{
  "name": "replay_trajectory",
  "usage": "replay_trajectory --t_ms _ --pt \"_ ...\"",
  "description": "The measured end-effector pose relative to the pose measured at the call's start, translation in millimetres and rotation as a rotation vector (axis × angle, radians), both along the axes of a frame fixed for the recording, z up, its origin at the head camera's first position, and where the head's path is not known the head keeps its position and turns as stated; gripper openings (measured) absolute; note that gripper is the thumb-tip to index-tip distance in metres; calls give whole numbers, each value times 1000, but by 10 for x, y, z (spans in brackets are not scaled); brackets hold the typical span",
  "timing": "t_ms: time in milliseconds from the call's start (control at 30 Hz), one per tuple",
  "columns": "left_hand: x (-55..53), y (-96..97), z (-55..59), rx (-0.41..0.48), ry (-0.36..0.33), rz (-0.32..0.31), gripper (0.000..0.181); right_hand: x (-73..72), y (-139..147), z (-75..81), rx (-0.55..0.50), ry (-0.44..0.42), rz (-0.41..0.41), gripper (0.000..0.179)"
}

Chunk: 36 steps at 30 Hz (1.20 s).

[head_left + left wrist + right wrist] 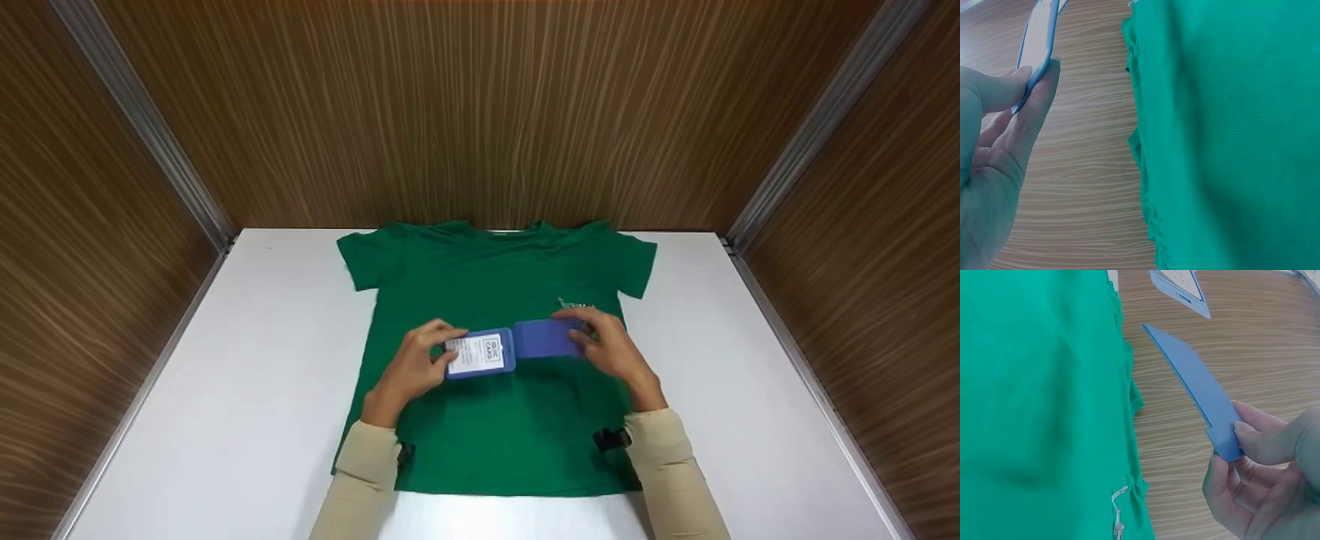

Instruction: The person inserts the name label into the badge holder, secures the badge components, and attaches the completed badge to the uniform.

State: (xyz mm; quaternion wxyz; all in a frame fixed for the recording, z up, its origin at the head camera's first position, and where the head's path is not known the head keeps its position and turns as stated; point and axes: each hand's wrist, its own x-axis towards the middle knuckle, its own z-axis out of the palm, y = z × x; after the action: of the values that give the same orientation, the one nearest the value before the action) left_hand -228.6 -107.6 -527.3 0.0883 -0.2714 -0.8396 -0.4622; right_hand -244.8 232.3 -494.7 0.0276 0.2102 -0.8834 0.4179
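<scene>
My left hand (412, 361) pinches the outer end of a blue ID card holder (511, 351) between thumb and fingers; a printed white card (477, 355) faces up inside it. A plain blue cover piece (541, 339) is pinched at its right end by my right hand (611, 349). In the right wrist view, a gap separates this cover (1193, 377) from the slotted end of the holder (1182, 292). Both pieces are held above a green T-shirt (480, 442), which lies spread flat. The left wrist view catches the holder (1040, 39) edge-on, thumb on the card side.
A small metal clip (1117, 512) lies on the shirt, partly behind my right hand in the head view. Under the shirt is a white table (247, 375). Wood-grain panels (480, 112) enclose its back and both sides, with metal posts at the corners.
</scene>
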Motion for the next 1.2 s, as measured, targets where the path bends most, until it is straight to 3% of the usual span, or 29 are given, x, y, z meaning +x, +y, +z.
replay_trajectory --t_ms 933,1200 --pt "16 6 6 -16 3 3 32 78 -33 84 -87 63 -3 34" --pt "-1 2 13 2 5 -12 32 64 -34 108 -103 104 -35 35"
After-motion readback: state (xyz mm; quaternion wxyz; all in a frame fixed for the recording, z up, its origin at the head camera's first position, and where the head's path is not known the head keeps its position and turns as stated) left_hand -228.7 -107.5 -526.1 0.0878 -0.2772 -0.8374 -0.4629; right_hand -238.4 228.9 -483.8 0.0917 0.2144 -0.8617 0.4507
